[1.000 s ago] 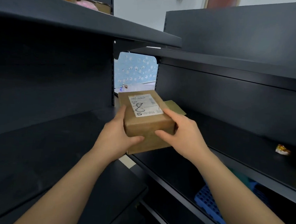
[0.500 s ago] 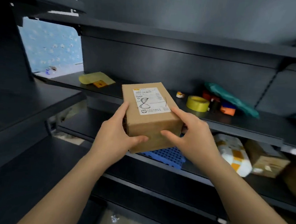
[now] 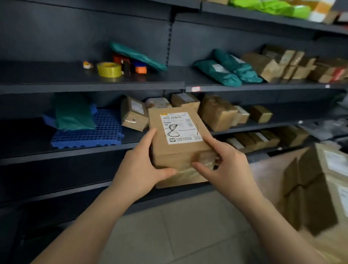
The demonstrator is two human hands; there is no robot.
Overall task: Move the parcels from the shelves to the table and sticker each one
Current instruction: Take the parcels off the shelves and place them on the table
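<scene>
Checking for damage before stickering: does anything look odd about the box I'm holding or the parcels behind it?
The cardboard box looks intact, but a black marker scrawl like an 8, with a trailing line, crosses its white label. Behind it, a brown parcel looks tilted on the shelf.

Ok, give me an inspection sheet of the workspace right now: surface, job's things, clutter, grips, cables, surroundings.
Surface: no table in view; dark shelves ahead.
Job's things: labelled cardboard parcel held in front of the shelves; brown boxes and teal bags on the shelves.
Clutter: yellow tape roll, blue grid mat.
Grips: left hand and right hand both hold the parcel by its sides.
Cables: nothing seen.
Surroundings: tiled floor; stacked cartons at right, blurred.
</scene>
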